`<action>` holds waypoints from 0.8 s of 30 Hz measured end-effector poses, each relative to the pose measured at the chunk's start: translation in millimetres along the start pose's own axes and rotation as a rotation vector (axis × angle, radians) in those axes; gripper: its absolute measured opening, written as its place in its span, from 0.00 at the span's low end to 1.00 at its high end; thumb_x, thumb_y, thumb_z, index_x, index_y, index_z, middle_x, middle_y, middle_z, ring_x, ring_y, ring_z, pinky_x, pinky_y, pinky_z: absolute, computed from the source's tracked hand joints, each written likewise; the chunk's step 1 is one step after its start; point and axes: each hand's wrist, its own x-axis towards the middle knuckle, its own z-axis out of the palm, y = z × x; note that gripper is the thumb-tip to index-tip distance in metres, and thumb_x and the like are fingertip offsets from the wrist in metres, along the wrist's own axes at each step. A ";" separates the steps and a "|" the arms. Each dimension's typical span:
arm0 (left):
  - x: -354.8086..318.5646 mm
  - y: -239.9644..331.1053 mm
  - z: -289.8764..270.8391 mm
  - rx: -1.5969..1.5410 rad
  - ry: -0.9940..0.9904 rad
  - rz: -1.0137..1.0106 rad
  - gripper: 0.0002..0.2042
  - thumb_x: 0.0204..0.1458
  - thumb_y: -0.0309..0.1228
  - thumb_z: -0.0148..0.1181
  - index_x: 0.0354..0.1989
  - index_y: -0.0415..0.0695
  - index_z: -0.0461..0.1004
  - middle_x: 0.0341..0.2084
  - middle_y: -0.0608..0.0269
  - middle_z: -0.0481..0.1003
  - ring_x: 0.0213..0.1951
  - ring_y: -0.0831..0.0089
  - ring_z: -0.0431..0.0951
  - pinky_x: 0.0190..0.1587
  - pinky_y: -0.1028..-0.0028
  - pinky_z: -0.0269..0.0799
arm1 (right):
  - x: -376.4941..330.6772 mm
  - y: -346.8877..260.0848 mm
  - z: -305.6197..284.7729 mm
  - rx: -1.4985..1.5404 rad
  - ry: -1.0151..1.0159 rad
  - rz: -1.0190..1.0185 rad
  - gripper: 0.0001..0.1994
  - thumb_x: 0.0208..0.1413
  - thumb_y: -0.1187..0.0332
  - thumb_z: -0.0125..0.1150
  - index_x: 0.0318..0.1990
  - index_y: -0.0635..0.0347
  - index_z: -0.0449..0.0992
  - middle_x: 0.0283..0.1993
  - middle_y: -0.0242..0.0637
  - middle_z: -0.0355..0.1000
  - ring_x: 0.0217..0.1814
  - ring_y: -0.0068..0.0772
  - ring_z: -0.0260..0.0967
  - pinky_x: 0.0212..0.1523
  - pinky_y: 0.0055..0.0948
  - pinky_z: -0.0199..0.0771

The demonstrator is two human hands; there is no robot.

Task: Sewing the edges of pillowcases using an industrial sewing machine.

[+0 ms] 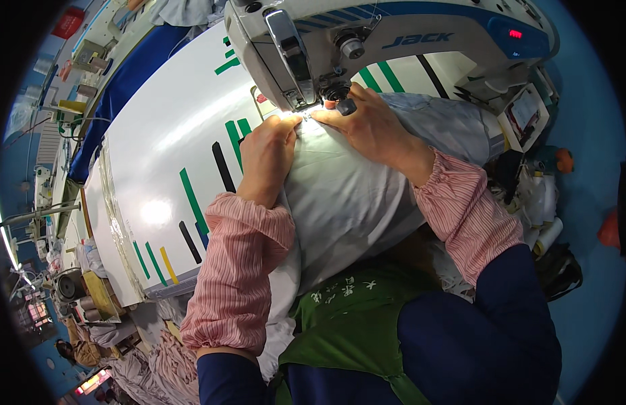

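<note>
Frame centre: your left hand (267, 156) & right hand (368, 125), fingers flat, press pale grey-white cloth (346, 196) under white sewing machine (394, 40); green/black tape strips (191, 199) mark white table (157, 135), left.

A white sewing table (161, 145) fills the view from about nine o'clock up to twelve, its glossy top marked with green, black and yellow tape strips (191, 202). At twelve o'clock a white sewing machine (394, 40) stands on it. A pale grey-white fabric (346, 196) lies on the table at the centre, spilling over the near edge toward six o'clock.
</note>
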 end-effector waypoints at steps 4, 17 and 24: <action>2.9 -2.6 0.3 0.000 0.030 0.033 0.08 0.49 0.28 0.61 0.38 0.50 0.80 0.27 0.61 0.76 0.29 0.59 0.79 0.30 0.63 0.74 | 0.7 0.8 -1.0 -0.006 -0.057 0.023 0.17 0.54 0.73 0.55 0.50 0.44 0.79 0.45 0.34 0.71 0.52 0.36 0.67 0.53 0.34 0.65; 16.5 -8.3 -0.4 0.054 -0.042 -0.129 0.07 0.52 0.32 0.58 0.29 0.41 0.74 0.26 0.50 0.76 0.31 0.50 0.78 0.33 0.57 0.72 | 11.7 23.2 11.2 0.102 -0.095 0.018 0.10 0.55 0.69 0.60 0.44 0.55 0.80 0.42 0.41 0.75 0.46 0.44 0.70 0.50 0.41 0.66; 26.2 -15.6 6.1 0.126 -0.093 -0.231 0.08 0.53 0.33 0.56 0.32 0.40 0.75 0.26 0.46 0.77 0.32 0.45 0.78 0.34 0.54 0.72 | 19.9 29.2 14.6 0.063 0.080 -0.049 0.02 0.42 0.75 0.58 0.23 0.62 0.72 0.31 0.38 0.67 0.42 0.39 0.66 0.38 0.37 0.67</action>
